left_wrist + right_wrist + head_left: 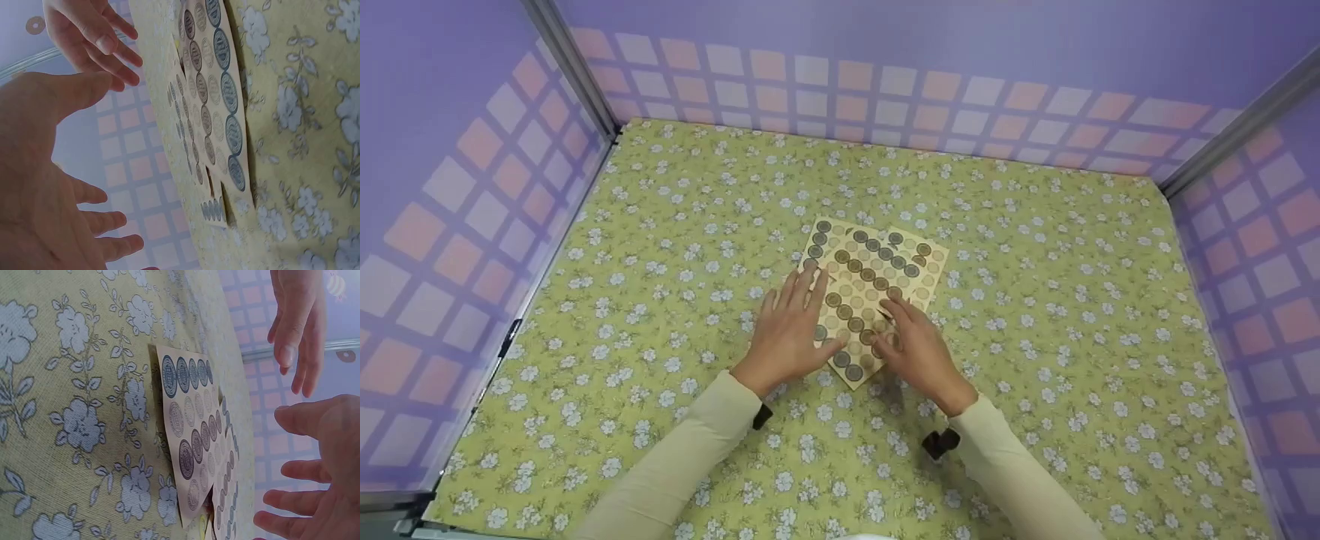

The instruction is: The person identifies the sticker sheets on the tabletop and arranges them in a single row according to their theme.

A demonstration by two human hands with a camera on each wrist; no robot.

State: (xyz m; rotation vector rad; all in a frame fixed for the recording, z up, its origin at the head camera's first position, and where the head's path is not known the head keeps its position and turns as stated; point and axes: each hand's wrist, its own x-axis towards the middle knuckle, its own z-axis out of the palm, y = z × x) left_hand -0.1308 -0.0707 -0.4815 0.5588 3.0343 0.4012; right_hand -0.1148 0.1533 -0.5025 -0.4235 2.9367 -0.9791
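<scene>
Several cream sheets of round stickers (855, 349) overlap in a loose pile on the cloth. Their stickers run in rows of dark grey-blue, brown and pale cream. Over the pile's left edge is my left hand (791, 330), fingers extended and thumb spread toward the front sheet. My right hand (919, 349) is over the right edge, its fingers loosely bent. Both wrist views show the hands raised above the sheets (214, 101), palms facing, with nothing held. In the head view, fingers hide parts of the sheets' side edges.
A yellow-green cloth with white flowers (682, 225) covers the table. Purple panels with pink and white squares (855, 82) stand at the back and both sides, joined by grey metal posts (577, 71). Dark bands (941, 442) sit under the wrists.
</scene>
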